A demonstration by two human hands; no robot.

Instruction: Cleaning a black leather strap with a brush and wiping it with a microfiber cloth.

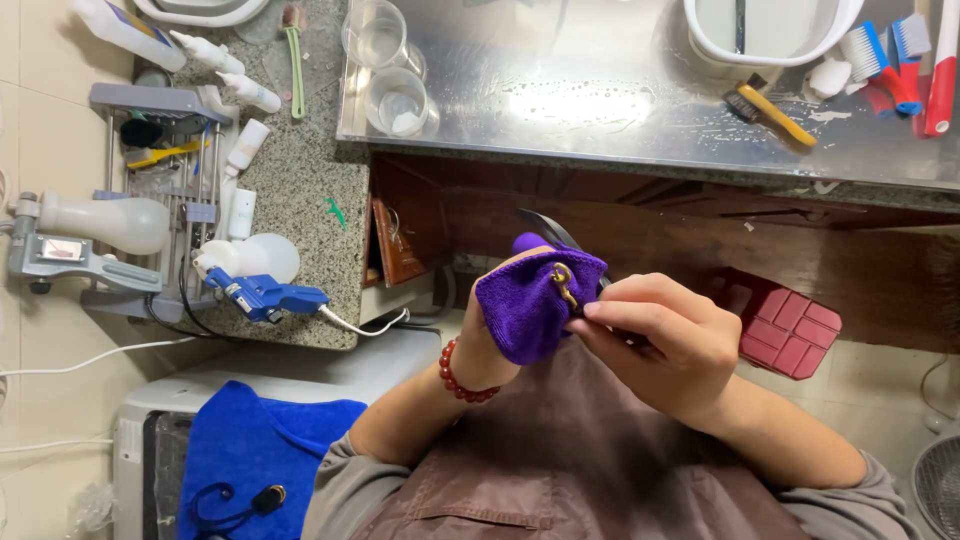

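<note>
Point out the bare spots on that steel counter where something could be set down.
The steel counter is bare between the clear cups and white basin, though wet. Its right end is crowded with brushes. The granite ledge is cluttered with bottles.

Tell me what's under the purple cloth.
The purple cloth covers the left hand; a small brass piece and a dark strap poke out. Its fingers are hidden.

A white bottle (125, 30) with a blue-and-yellow label lies at the counter's top-left corner.
</note>
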